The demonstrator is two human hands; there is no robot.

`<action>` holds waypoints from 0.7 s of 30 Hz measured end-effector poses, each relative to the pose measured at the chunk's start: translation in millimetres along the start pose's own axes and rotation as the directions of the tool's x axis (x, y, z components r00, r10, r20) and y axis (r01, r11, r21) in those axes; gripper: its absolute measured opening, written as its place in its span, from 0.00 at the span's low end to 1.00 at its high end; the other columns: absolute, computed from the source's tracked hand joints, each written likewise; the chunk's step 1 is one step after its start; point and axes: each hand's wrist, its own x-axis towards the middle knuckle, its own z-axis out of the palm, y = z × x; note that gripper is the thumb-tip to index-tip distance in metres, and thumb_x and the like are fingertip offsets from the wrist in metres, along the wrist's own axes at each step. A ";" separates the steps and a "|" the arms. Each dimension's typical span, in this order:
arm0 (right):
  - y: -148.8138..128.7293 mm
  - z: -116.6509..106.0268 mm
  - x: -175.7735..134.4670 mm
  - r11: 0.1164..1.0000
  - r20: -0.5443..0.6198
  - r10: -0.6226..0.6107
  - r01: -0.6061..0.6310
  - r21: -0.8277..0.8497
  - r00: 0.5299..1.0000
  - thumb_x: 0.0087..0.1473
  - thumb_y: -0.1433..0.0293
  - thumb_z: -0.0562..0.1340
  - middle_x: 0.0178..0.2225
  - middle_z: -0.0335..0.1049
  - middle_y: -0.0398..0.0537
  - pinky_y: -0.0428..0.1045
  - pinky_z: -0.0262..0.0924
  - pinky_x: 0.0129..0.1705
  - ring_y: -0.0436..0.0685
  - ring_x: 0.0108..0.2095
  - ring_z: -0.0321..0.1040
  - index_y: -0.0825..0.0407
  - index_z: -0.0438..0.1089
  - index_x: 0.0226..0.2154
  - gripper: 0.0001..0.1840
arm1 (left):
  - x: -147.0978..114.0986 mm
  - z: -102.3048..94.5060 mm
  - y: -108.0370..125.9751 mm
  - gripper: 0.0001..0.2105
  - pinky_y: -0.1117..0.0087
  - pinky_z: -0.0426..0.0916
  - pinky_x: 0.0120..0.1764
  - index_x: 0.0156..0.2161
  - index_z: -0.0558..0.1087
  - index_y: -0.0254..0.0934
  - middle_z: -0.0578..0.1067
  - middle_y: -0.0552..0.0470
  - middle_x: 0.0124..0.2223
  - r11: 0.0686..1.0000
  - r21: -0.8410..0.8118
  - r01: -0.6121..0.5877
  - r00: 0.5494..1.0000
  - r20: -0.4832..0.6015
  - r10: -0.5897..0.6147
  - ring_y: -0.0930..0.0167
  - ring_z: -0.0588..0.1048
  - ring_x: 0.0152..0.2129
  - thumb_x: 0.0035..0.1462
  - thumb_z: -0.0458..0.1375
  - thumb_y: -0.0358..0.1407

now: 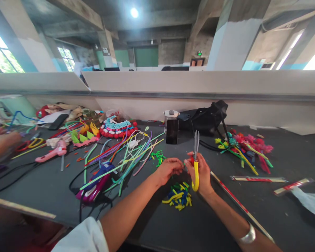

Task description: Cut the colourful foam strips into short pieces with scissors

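Note:
My right hand (205, 174) grips scissors (196, 171) with a yellow and red handle, their blades pointing up and away from me. My left hand (168, 171) is just left of it, fingers curled together at the tips. Whatever they pinch is too small to make out. Below the hands lies a pile of short yellow and blue cut pieces (179, 196). A smaller heap of green cut pieces (159, 157) lies beyond my left hand. Long coloured strips (144, 154), mostly pale green, spread out to the left.
A phone (172, 132) stands upright ahead, near a black bag (210, 119). Bunched colourful flowers (254, 145) and wrapped sticks (258, 179) lie right. A purple glue gun (94, 189) and a pink glue gun (54, 152) lie left, where another person's hand (7, 141) works.

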 end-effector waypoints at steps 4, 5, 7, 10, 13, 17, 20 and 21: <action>5.5 -1.0 3.0 0.998 -0.083 -0.002 -0.003 -0.056 0.997 0.53 0.59 0.56 0.31 0.69 0.45 0.46 0.61 0.30 0.51 0.26 0.66 0.52 0.63 0.43 0.18 | 0.2 2.2 0.8 0.03 0.73 0.59 0.27 0.24 0.73 0.33 0.69 0.53 0.23 0.997 -0.023 -0.076 0.996 -0.050 0.075 0.75 0.67 0.20 0.39 0.63 0.30; 6.5 -1.6 4.0 0.997 -0.092 -0.014 0.007 -0.078 0.996 0.53 0.59 0.56 0.32 0.69 0.46 0.47 0.61 0.31 0.51 0.27 0.66 0.52 0.63 0.43 0.18 | 0.0 2.8 1.7 0.04 0.73 0.59 0.27 0.25 0.73 0.33 0.69 0.53 0.23 0.993 -0.054 -0.107 0.992 -0.067 0.103 0.75 0.67 0.20 0.40 0.63 0.31; 7.1 -2.9 5.0 0.992 -0.068 -0.044 0.035 -0.121 0.997 0.54 0.60 0.55 0.34 0.70 0.48 0.47 0.61 0.34 0.52 0.29 0.67 0.52 0.63 0.42 0.17 | -0.7 3.8 4.6 0.05 0.74 0.59 0.27 0.26 0.72 0.34 0.70 0.54 0.24 0.975 -0.131 -0.177 0.980 -0.112 0.162 0.76 0.67 0.21 0.40 0.63 0.32; 5.1 -3.5 2.6 0.975 0.035 -0.060 0.066 -0.211 0.998 0.54 0.63 0.54 0.35 0.70 0.47 0.47 0.60 0.35 0.53 0.30 0.67 0.51 0.64 0.43 0.15 | -2.2 4.9 10.6 0.06 0.75 0.59 0.28 0.27 0.71 0.34 0.69 0.55 0.25 0.936 -0.208 -0.284 0.952 -0.181 0.248 0.78 0.65 0.21 0.42 0.63 0.34; 0.6 -2.8 -2.6 0.932 0.122 -0.056 0.096 -0.350 0.991 0.53 0.66 0.54 0.32 0.69 0.44 0.46 0.57 0.33 0.52 0.29 0.65 0.50 0.65 0.44 0.15 | -3.7 6.2 15.1 0.07 0.75 0.58 0.28 0.28 0.71 0.35 0.68 0.56 0.25 0.908 -0.219 -0.356 0.923 -0.237 0.304 0.79 0.64 0.21 0.44 0.63 0.35; -6.1 -1.5 -8.0 0.852 0.194 -0.062 0.154 -0.501 0.979 0.51 0.69 0.56 0.29 0.66 0.43 0.44 0.53 0.30 0.52 0.28 0.63 0.49 0.65 0.46 0.18 | -4.7 8.1 16.6 0.08 0.75 0.57 0.27 0.28 0.70 0.35 0.66 0.58 0.24 0.888 -0.232 -0.397 0.903 -0.273 0.333 0.79 0.63 0.20 0.44 0.63 0.37; -9.7 -1.2 -9.4 0.812 0.230 -0.051 0.174 -0.558 0.972 0.49 0.71 0.57 0.29 0.65 0.42 0.43 0.50 0.28 0.51 0.29 0.63 0.48 0.66 0.46 0.19 | -4.6 8.4 16.1 0.10 0.74 0.57 0.27 0.28 0.70 0.35 0.66 0.58 0.24 0.877 -0.229 -0.422 0.892 -0.277 0.357 0.79 0.62 0.19 0.44 0.64 0.38; -10.6 -1.4 -9.4 0.801 0.234 -0.049 0.179 -0.572 0.971 0.49 0.71 0.58 0.28 0.64 0.42 0.43 0.49 0.28 0.51 0.29 0.62 0.47 0.66 0.46 0.19 | -4.3 8.0 15.8 0.10 0.74 0.57 0.27 0.28 0.70 0.35 0.66 0.58 0.24 0.879 -0.215 -0.425 0.889 -0.282 0.361 0.79 0.62 0.19 0.43 0.64 0.38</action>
